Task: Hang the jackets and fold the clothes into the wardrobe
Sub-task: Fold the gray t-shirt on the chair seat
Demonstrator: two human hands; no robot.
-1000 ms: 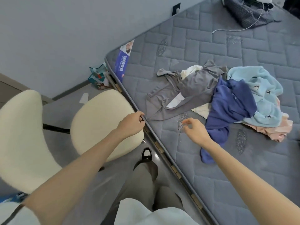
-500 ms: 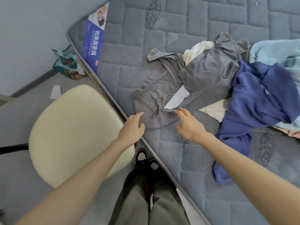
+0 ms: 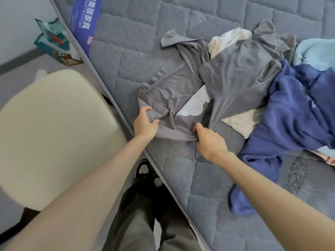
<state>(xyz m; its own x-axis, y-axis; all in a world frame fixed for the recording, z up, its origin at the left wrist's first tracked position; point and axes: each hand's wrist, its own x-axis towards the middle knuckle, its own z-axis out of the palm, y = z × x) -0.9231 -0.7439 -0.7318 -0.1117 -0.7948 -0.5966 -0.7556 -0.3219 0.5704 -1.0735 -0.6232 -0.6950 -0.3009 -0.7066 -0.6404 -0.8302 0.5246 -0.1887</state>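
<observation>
Both hands are clenched on the grey garment (image 3: 233,77), which lies crumpled across the centre of the frame on the quilted mattress (image 3: 190,180). The left hand (image 3: 146,124) grips a bunched fold of its near edge, fingers curled over the cloth. The right hand (image 3: 210,140) pinches the same edge further right, with the thumb on top. Between them the hem runs as a taut, narrow band.

The step in hand looks like drawing this piece free of the heap so it can be spread and folded. To do it well, the pull should come towards the lower edge of the frame, low and even with both hands, so the cloth slides off the pile rather than dragging the rest along. A white cloth (image 3: 192,105) shows through a gap in the grey fabric, and the blue garment (image 3: 293,113) overlaps its right side. Either could catch and come with it. Once clear, the hands would do better to shift to two matching corners.

Relative to the grip, nearly all of the garment lies above and to the right of the hands, fanning up towards the upper right of the frame. Only the near hem is held.
</observation>
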